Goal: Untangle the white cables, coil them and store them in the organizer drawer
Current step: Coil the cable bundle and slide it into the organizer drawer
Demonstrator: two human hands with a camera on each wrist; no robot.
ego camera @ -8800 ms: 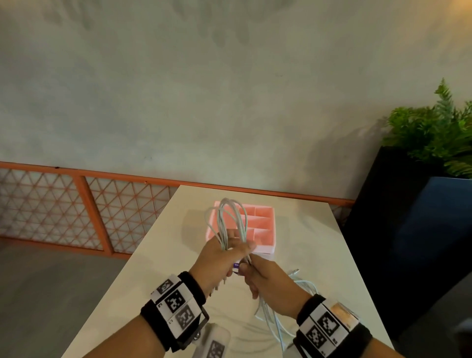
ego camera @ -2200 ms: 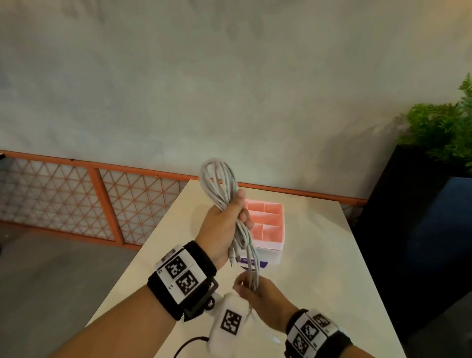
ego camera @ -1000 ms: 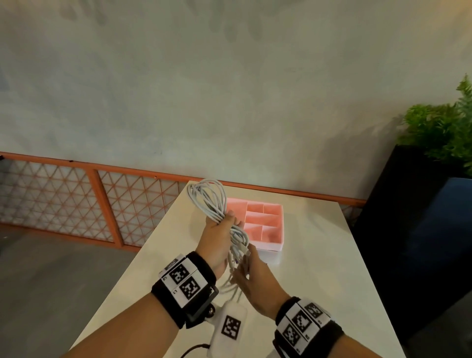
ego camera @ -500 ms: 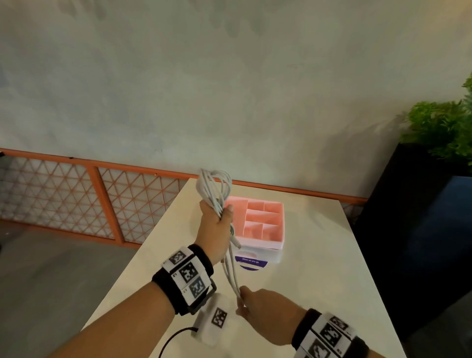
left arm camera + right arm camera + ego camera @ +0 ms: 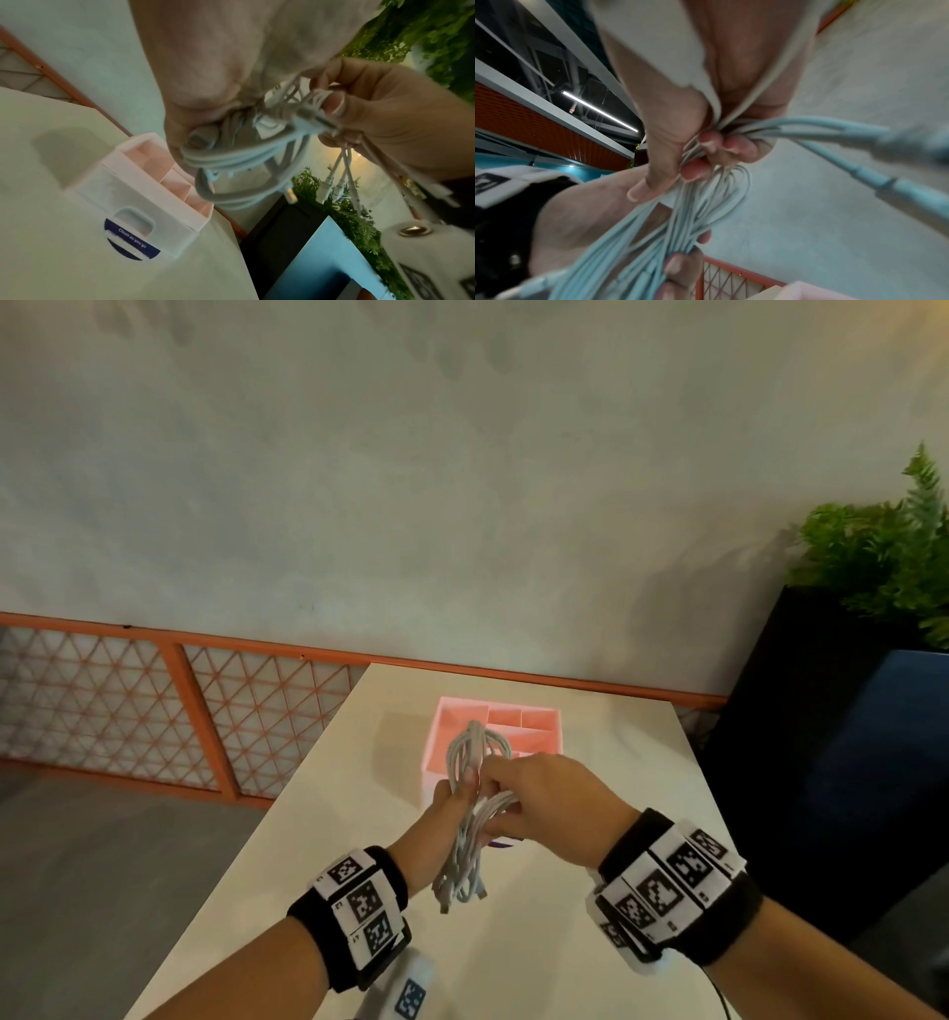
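Observation:
A bundle of white cables [image 5: 470, 793] is held upright above the table, just in front of the pink organizer drawer [image 5: 534, 726]. My left hand [image 5: 452, 801] grips the bundle around its middle, loops above the fist, plug ends hanging below. My right hand [image 5: 534, 801] comes in from the right and pinches a few strands [image 5: 318, 99] drawn sideways across the bundle. In the right wrist view my right hand [image 5: 706, 154] grips the cables [image 5: 680, 219], my left hand [image 5: 618, 223] below it. The drawer [image 5: 144, 182] is divided into several compartments.
The cream table [image 5: 590, 942] runs away from me toward an orange lattice railing [image 5: 215, 711] and a grey wall. A black planter with a green fern [image 5: 873, 557] stands to the right of the table.
My right hand has risen from low on the dangling ends to the bundle's middle, beside my left hand. The bundle has come down slightly and now sits in front of the drawer.

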